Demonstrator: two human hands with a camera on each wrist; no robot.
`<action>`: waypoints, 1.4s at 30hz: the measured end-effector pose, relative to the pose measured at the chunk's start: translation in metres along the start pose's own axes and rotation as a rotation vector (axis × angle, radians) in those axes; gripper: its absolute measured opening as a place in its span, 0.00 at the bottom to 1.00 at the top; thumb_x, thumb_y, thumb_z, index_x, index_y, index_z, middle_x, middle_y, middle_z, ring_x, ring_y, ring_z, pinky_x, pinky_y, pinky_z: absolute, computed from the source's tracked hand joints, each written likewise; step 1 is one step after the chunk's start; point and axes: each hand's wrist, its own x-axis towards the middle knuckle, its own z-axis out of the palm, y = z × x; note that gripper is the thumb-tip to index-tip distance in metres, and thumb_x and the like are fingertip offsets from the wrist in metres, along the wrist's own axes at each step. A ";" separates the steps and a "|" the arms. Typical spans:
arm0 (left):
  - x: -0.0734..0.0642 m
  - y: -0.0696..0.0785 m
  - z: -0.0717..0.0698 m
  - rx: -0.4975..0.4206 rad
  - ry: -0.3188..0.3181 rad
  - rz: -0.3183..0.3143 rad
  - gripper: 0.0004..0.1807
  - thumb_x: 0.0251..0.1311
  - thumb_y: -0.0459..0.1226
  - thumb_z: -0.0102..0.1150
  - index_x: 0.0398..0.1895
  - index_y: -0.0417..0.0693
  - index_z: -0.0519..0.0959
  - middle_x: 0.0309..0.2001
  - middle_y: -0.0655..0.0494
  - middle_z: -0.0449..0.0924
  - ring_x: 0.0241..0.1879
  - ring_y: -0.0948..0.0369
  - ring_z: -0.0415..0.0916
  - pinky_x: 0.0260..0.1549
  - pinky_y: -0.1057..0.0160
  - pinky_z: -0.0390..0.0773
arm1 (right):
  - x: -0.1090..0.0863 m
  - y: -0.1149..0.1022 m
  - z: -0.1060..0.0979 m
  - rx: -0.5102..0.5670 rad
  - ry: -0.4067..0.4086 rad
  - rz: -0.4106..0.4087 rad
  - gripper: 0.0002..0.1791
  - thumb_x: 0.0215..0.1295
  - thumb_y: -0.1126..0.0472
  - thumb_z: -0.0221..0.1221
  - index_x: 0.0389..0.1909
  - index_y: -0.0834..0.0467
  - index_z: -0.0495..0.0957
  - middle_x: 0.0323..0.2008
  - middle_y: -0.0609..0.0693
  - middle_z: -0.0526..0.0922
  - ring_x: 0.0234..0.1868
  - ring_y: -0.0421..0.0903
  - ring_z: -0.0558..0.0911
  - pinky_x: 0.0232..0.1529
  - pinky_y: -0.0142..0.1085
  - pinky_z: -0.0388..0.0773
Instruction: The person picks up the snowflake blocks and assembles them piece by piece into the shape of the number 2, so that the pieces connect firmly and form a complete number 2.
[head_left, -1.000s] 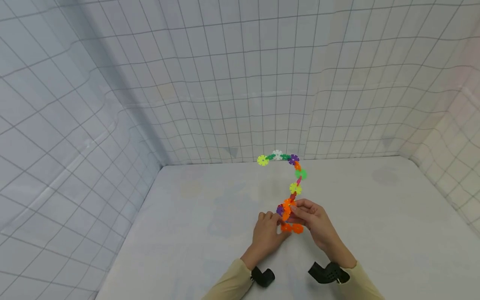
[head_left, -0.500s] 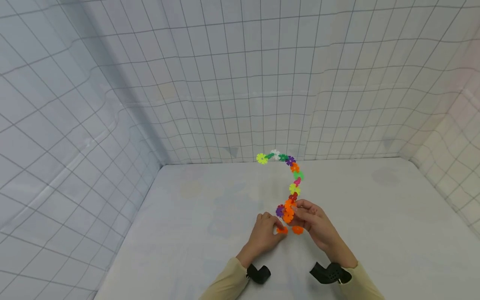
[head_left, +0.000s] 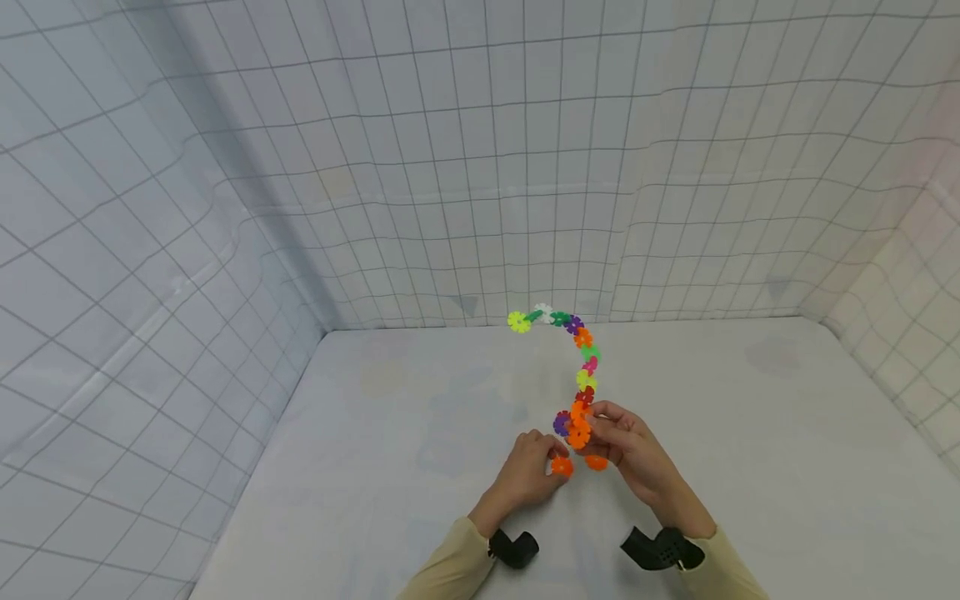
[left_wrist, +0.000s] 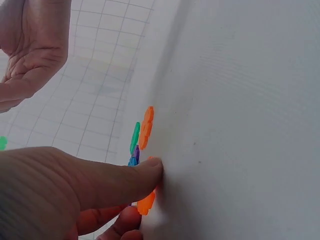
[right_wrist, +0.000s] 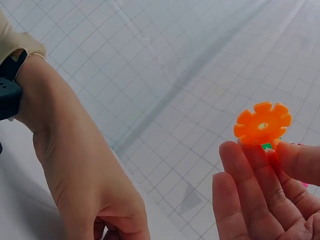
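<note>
A curved chain of colourful notched plastic discs (head_left: pixel 587 380), shaped like flowers, rises above the table. My right hand (head_left: pixel 633 446) pinches it near its lower end, at the orange discs (head_left: pixel 578 433). One orange disc (right_wrist: pixel 262 124) stands up from the right fingertips in the right wrist view. A purple disc (head_left: pixel 561 423) hangs beside them. On the tabletop, my left hand (head_left: pixel 525 471) pinches a separate orange disc (head_left: pixel 562 466) between thumb and fingers. The left thumb (left_wrist: pixel 145 172) partly covers that disc in the left wrist view. Another orange disc (head_left: pixel 596 462) lies under the right hand.
A white table surface (head_left: pixel 390 483) spreads around both hands. White sheeting with a dark grid (head_left: pixel 480 167) hangs behind the table and at both sides. Each wrist wears a black device, the left one (head_left: pixel 514 550) close to the tabletop.
My left hand has drawn slightly left and toward me with an orange disc, which is now apart from the other orange disc on the table. The chain's upper end has swung a little left.
</note>
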 end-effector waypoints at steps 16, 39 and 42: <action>-0.016 -0.018 -0.006 -0.462 0.253 -0.011 0.07 0.47 0.37 0.73 0.29 0.47 0.84 0.23 0.64 0.80 0.23 0.68 0.78 0.27 0.68 0.79 | 0.003 0.006 -0.002 -0.008 0.040 0.020 0.03 0.72 0.65 0.49 0.40 0.58 0.71 0.35 0.47 0.83 0.36 0.43 0.83 0.44 0.39 0.79; -0.028 0.024 -0.036 -1.105 0.222 -0.090 0.10 0.56 0.30 0.65 0.37 0.28 0.79 0.31 0.39 0.83 0.30 0.54 0.83 0.33 0.57 0.81 | 0.004 0.009 0.007 -0.169 0.255 -0.044 0.09 0.69 0.63 0.56 0.39 0.65 0.69 0.33 0.50 0.83 0.34 0.47 0.84 0.45 0.38 0.79; -0.028 0.025 -0.033 -1.100 0.258 -0.077 0.10 0.55 0.30 0.66 0.36 0.28 0.79 0.31 0.39 0.83 0.29 0.53 0.83 0.33 0.57 0.81 | 0.005 0.012 0.008 -0.178 0.266 -0.064 0.09 0.68 0.63 0.56 0.39 0.66 0.70 0.33 0.50 0.83 0.33 0.47 0.84 0.44 0.39 0.79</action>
